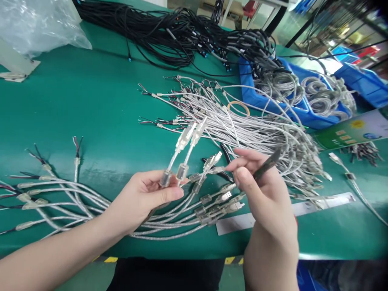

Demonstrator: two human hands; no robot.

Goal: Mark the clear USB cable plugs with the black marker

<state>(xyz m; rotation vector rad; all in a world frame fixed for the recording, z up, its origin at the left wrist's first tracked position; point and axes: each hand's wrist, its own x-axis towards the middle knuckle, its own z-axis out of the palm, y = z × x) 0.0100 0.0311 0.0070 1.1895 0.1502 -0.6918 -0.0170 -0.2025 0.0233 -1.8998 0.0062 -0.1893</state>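
My left hand [145,198] pinches two clear USB cables [182,157] near their ferrite beads, with the plugs pointing up and away. My right hand [260,190] holds a dark slim tool [268,163] while its fingertips pinch a third cable's USB plug [214,161]. A fan of similar silver cables [182,214] lies on the green table [91,109] under both hands. Their stripped ends [42,178] spread out to the left.
A large pile of silver cables [257,129] lies behind my hands, with black cables [169,36] farther back. Blue bins [309,115] of coiled cables stand at the right. A plastic bag [36,24] sits far left. A white strip [303,208] and a tape ring [238,106] lie on the table.
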